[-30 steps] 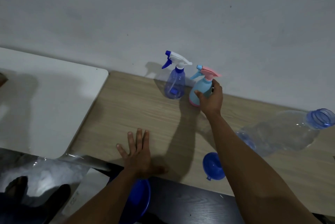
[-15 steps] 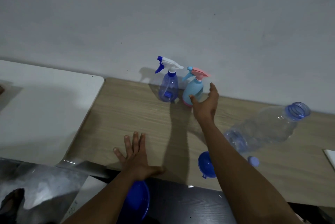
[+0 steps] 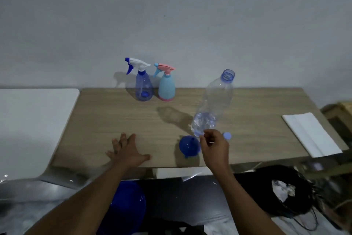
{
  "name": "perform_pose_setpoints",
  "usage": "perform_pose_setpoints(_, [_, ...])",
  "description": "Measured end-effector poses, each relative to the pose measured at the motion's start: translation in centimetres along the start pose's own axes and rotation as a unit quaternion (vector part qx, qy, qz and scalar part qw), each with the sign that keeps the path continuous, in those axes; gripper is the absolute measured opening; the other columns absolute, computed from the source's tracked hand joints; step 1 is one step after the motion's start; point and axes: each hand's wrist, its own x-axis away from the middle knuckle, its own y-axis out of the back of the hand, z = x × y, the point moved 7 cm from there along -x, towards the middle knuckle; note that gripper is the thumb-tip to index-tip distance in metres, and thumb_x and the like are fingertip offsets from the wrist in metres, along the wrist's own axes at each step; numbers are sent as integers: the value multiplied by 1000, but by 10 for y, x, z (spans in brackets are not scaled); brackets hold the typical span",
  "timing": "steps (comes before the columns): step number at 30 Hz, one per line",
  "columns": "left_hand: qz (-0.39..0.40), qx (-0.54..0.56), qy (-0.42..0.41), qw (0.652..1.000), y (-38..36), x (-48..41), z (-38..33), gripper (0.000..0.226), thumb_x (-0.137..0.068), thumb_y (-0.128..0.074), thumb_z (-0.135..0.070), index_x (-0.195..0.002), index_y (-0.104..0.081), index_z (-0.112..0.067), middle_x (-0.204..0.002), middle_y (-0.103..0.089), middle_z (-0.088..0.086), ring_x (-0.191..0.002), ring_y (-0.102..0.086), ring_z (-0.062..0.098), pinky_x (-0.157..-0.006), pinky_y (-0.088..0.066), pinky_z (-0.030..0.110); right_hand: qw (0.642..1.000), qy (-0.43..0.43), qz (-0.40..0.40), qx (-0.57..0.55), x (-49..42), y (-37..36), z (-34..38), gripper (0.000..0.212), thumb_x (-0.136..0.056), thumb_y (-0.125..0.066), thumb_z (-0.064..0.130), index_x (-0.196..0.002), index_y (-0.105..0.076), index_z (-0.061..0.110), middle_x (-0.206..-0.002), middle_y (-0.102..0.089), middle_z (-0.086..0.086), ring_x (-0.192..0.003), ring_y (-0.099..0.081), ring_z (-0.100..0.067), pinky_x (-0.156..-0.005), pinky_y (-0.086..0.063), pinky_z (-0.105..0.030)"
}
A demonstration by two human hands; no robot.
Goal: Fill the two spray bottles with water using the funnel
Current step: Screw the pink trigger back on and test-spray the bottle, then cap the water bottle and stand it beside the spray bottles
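Observation:
Two spray bottles stand side by side at the back of the wooden table [image 3: 257, 120], against the wall: a clear blue one [image 3: 143, 86] with a white and blue trigger, and a light blue one [image 3: 167, 87] with a pink trigger. A blue funnel [image 3: 188, 146] lies near the front edge. Behind it stands an uncapped clear water bottle [image 3: 213, 105] with a little water at the bottom. Its blue cap [image 3: 227, 136] lies beside it. My left hand [image 3: 126, 151] rests flat on the table. My right hand [image 3: 215, 145] hovers beside the funnel, fingers loosely curled, holding nothing.
A folded white cloth [image 3: 310, 133] lies at the table's right end. A white surface [image 3: 34, 124] adjoins the table on the left. A blue basin [image 3: 127, 206] sits below the front edge, and black cables [image 3: 282, 193] lie at the lower right.
My right hand let go of the light blue spray bottle and drew back to the funnel near the front edge. The view tilted down and right. My left hand stayed flat.

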Motion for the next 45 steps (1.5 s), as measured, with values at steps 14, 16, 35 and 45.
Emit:
perform_pose_setpoints(14, [-148,336,-296,881,47,85,-261,110,-60,-85,-58,-149,-28,-29,-152,-37,-11,-135,-35,4,-110,-34,27,934,9,216,283,-81,32,-114,35,-94,-51,7,-126,-65,8,-136,-50,-18,-118,-54,-39,-102,-45,-39])
perform_pose_setpoints(16, [-170,352,-289,874,54,89,-275,112,-61,-87,-53,-151,-26,-25,-152,-37,-9,-137,-35,6,-111,-33,27,929,25,220,298,-77,34,-116,24,-93,-52,9,-112,-67,8,-117,-53,-14,-104,-56,-36,-89,-50,-41])
perform_pose_setpoints(35, [-233,343,-269,869,64,97,-300,97,-64,-83,-57,-142,-27,-41,-133,-50,-11,-109,-51,7,-86,-46,24,928,317,189,56,-123,140,187,32,-92,-69,21,-124,-64,20,-119,-64,10,-94,-65,1,-82,-52,-13])
perform_pose_setpoints(45, [-213,343,-254,879,64,95,-302,98,-66,-83,-55,-143,-27,-36,-132,-48,-11,-109,-49,7,-85,-42,21,839,405,263,252,-112,110,215,33,-96,-59,7,-127,-67,16,-130,-62,0,-98,-56,-11,-83,-41,-20])
